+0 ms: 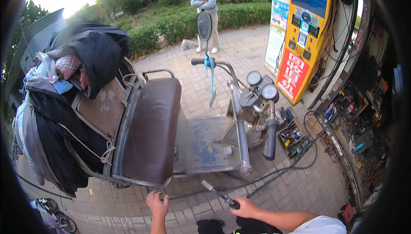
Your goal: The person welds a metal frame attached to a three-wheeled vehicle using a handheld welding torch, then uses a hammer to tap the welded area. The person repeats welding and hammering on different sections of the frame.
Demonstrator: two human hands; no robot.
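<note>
My left hand [157, 204] is open and holds nothing, its fingers apart and slightly bent, just below the near end of the brown bench seat [150, 135]. In my right hand [245, 209] is a tool with a black grip and a silver cylindrical head [209, 186]; its exact kind I cannot tell. The tool points up and left, towards the near edge of the footboard [207, 148]. Both belong to a cargo tricycle with worn handlebars [239, 122], round gauges [254, 78] and a black handgrip [270, 139].
Dark cloth bundles [85, 45] fill the tricycle's cargo bed, tied with rope. A person [204, 2] stands beyond the mirror [204, 26]. To the right are a yellow kiosk [299, 32], a toolbox [293, 135], and a black hose [314, 152] across the paving. Parts crowd the shelves.
</note>
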